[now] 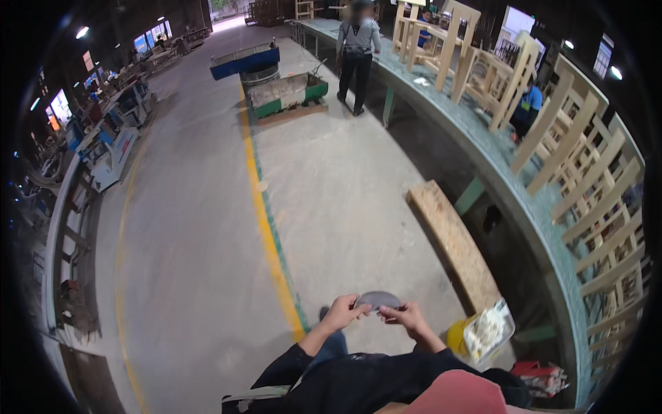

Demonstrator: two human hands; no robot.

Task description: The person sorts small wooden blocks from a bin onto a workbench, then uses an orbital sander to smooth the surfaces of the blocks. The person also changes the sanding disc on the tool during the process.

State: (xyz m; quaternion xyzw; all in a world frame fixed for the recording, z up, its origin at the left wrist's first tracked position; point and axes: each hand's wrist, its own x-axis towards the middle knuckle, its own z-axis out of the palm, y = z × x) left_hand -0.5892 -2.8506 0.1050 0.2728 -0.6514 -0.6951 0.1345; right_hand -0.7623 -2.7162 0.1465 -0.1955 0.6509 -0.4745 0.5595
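Between my two hands, in front of my body, is a thin dark grey half-round sheet (378,299), which looks like a sanding disc; I cannot tell whether it is folded. My left hand (342,314) pinches its left end between thumb and fingers. At the opposite end, the fingers of my right hand (408,317) grip its lower right corner. The curved edge faces away from me.
On my right a long green-topped bench (476,148) carries several wooden chair frames (572,138). A wooden plank (455,241) and a yellow bucket (457,337) stand beside it. Ahead are a green-sided bin (289,96), a blue bin (245,61) and a person (358,52).
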